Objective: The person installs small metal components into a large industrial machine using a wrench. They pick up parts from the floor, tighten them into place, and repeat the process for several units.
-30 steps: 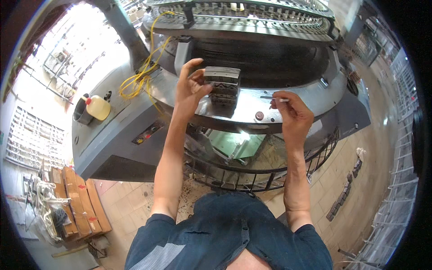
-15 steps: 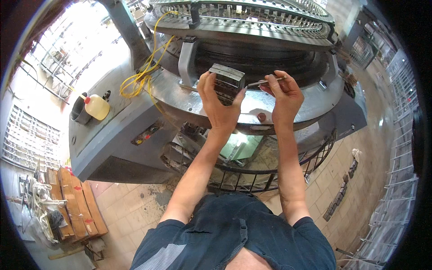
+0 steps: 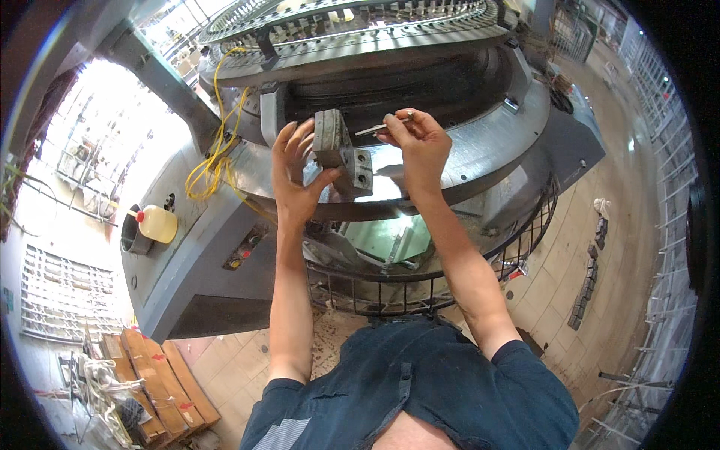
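My left hand grips a dark metal block, thumb on the near side and fingers behind it. A lighter plate with round holes forms the block's right side. In my right hand, a thin metal rod-like tool is pinched between thumb and fingers. Its tip points left toward the block, with a gap between them. Both hands are raised over the shiny metal rim of a large round machine, which looks like a circular knitting machine. Part of the block is hidden by my left fingers.
Yellow cable hangs at the machine's left. A yellowish plastic bottle stands beside a dark cup on the grey side surface. Below the rim curves a black wire guard. Dark blocks lie in a row on the floor at right.
The metal block has been turned in my left hand, bringing its holed plate into sight. My right hand's tool has come away from the block. The whole view has shifted.
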Motion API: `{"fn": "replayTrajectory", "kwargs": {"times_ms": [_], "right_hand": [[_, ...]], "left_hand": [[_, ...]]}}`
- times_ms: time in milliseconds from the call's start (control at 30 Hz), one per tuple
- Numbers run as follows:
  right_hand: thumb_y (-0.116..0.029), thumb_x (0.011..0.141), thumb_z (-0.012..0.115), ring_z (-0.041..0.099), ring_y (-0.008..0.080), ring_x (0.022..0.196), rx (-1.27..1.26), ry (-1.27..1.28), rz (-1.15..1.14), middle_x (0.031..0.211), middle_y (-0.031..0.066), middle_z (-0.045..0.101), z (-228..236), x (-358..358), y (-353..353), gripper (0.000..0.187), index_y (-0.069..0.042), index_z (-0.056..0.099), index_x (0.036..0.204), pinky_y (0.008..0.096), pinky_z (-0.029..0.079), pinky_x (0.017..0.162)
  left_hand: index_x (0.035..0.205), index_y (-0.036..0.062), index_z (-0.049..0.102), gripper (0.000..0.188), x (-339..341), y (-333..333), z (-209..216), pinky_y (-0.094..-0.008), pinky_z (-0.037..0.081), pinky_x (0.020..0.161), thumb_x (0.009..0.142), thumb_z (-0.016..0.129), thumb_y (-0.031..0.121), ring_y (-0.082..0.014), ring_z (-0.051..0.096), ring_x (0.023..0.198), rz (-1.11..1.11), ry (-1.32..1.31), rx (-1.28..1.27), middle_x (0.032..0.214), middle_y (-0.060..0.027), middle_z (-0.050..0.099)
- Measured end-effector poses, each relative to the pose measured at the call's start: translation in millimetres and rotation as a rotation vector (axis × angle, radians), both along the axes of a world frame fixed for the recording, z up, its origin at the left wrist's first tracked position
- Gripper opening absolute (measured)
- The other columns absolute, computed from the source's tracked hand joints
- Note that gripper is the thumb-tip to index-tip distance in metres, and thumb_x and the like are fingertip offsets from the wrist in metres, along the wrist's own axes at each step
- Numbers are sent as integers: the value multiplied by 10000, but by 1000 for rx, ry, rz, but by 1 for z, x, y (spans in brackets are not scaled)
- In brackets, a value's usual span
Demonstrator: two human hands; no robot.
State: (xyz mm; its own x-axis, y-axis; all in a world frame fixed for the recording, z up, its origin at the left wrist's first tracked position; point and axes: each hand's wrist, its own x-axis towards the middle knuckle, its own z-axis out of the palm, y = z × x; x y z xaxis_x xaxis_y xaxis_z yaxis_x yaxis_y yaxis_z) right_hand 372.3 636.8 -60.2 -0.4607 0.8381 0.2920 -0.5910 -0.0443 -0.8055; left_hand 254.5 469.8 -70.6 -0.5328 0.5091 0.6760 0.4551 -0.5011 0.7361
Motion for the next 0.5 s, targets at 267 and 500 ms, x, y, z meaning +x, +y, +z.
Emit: {"fn": "replayTrajectory", "kwargs": {"times_ms": [267,500], "right_hand": [[22,943,715,732,154,782,-42,102,39,884,108,719,-12,-20,0,73,27,684,1009,291,670,719],[-5,945,725,724,144,774,-22,100,-24,878,100,727,-17,-21,-5,62,37,704,986,294,667,713]], "left_hand": [[1438,3,469,817,16,-13,10,-414,416,1148,736,886,16,-273,560,1350,396,341,-208,1410,-153,616],[1373,41,540,778,18,-8,6,-405,485,1067,697,923,56,-273,631,1235,423,317,-126,1315,-135,664]]}}
